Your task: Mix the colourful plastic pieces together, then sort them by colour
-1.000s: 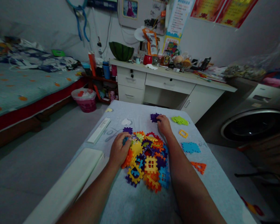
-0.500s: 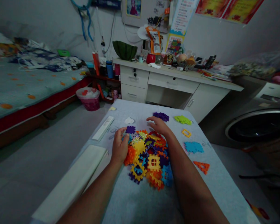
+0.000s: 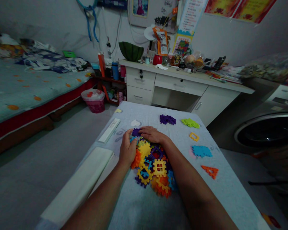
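My left hand [image 3: 127,148] is at the left edge of a mixed pile of notched plastic building pieces [image 3: 144,148]. Its thumb and fingers pinch a purple square piece [image 3: 136,132] at the pile's far side. Over the far right of the pile, my right hand [image 3: 152,134] stretches its fingers leftward, their tips at the purple piece's right edge; what lies under the palm is hidden. Nearer me in the pile are a yellow window piece [image 3: 159,168], an orange round piece [image 3: 161,186] and orange gear-like pieces [image 3: 136,159] beside my left wrist.
Sorted apart on the cloth-covered table [image 3: 201,201] are purple pieces [image 3: 167,119], green pieces [image 3: 190,123], a yellow ring [image 3: 194,136], blue pieces [image 3: 202,151] and an orange triangle [image 3: 210,172]. Long white boxes [image 3: 79,185] line the left edge. A desk [image 3: 139,80] stands beyond.
My right hand has moved left from near the purple group to the purple piece at my left hand. The left hand stays at the pile with that piece. The view has shifted slightly.
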Action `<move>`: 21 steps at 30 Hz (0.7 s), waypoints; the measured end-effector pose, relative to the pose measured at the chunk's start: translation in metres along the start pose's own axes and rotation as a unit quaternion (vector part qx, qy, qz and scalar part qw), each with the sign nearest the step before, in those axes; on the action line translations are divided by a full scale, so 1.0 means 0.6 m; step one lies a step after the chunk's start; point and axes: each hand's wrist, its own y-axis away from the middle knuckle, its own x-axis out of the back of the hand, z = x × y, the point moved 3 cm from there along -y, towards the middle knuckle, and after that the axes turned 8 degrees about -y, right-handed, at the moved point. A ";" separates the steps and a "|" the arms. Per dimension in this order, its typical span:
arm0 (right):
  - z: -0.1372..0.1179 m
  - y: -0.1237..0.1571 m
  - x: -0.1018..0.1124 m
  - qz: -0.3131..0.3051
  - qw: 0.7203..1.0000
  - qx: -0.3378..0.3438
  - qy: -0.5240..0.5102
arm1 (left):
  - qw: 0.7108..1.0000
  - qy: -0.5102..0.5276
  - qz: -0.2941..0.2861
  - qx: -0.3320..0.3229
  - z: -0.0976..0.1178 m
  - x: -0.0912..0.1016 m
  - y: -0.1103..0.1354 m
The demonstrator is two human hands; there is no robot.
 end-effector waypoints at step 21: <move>0.025 0.030 0.083 0.168 0.977 -0.044 -0.125 | 1.000 -0.007 -0.014 0.018 0.007 0.000 0.000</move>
